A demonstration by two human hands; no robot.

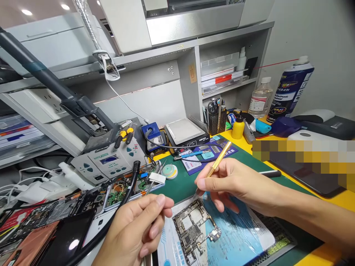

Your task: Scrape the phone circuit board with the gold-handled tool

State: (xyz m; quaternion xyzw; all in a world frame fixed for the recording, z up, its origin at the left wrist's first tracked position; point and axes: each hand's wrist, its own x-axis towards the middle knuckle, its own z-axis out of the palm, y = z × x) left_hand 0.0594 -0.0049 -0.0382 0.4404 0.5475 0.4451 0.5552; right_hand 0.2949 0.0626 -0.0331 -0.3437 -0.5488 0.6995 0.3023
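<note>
My right hand pinches a slim gold pen-shaped tool, its handle slanting up to the right. The tool's lower tip points down at the far edge of a phone logic board; whether it touches cannot be told. The bare board lies flat on a blue and white mat. Left of the board, my left hand is held up with thumb and forefinger pressed together. What is between those fingers, if anything, is hidden. The other left fingers curl loosely.
A black hose runs past my left hand from the hot air station. Behind stand a tray of circuit boards, a round tin and a yellow bottle. A spray can and dark phone are at right.
</note>
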